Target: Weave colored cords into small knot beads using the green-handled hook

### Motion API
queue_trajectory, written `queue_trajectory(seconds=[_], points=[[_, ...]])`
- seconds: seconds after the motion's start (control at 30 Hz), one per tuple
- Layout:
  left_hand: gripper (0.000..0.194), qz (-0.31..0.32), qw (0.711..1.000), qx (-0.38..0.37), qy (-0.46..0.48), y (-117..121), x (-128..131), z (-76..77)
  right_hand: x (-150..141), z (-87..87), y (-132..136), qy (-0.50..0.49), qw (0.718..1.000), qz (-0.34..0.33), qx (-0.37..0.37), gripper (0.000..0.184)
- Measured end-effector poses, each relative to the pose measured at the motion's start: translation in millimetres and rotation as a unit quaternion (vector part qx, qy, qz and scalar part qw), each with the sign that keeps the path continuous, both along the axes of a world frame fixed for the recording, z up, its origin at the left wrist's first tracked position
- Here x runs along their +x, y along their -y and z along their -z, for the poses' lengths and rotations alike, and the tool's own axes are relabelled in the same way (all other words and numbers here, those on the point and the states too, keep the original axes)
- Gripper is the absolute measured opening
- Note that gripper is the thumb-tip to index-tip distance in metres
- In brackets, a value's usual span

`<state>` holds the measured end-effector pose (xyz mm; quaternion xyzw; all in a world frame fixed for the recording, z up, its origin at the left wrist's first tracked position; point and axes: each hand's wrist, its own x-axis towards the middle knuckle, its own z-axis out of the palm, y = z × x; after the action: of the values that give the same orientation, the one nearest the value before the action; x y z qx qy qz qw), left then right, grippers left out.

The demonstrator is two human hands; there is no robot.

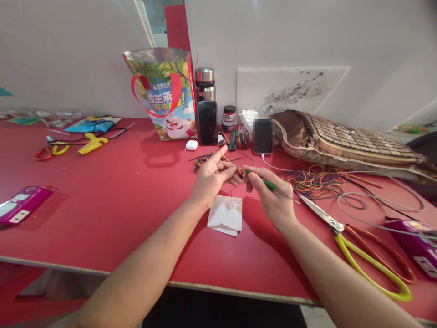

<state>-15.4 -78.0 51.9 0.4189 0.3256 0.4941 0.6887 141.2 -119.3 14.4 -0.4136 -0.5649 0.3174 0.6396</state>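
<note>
My right hand grips a crochet hook by its green handle, its thin metal shaft sticking out to the right below the palm. Between the fingers of my left hand is a small piece of multicoloured yarn work, with an orange strand stretched over the fingers. The two hands almost meet at this piece, and fingers partly hide it. More dark, multicoloured braided yarn lies just behind my left hand. A folded white paper rests on the table beneath the hands.
Large scissors and tangled yarn lie to the right, with a white cable crossing there. Behind stand a shopping bag, a dark phone, a plugged-in phone and a beaded cushion. Leftward are a yellow glue gun and a purple device.
</note>
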Motion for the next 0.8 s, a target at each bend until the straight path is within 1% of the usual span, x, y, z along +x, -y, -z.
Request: queue_trajectory(seconds=[0.13,0.3,0.47,0.63,0.73,0.8], points=[[0.095,0.008,0.998,0.049,-0.025,-0.3,-1.4,1.5,-0.2,-0.7,-0.2,-0.043,0.999,-0.001,-0.016,0.016],[0.100,0.002,0.998,0.054,-0.026,1.6,-3.0,-0.3,0.0,0.6,1.3,-0.057,0.998,-0.022,-0.017,0.017],[0.107,0.021,1.000,0.020,-0.003,2.1,-4.3,-2.6,-0.2,-3.0,3.7,-0.012,1.000,-0.005,0.008,0.016],[0.105,0.019,0.999,-0.016,0.021,1.0,-4.5,-4.1,-1.7,0.3,5.9,0.036,0.998,-0.003,0.043,0.020],[0.103,0.020,0.998,-0.049,0.041,-0.6,-5.2,-4.0,-2.3,2.8,6.5,0.063,0.996,-0.007,0.066,0.024],[0.103,0.020,0.998,-0.051,0.039,-1.5,-6.3,-3.6,-1.5,2.4,6.8,0.084,0.994,-0.009,0.074,0.024]])
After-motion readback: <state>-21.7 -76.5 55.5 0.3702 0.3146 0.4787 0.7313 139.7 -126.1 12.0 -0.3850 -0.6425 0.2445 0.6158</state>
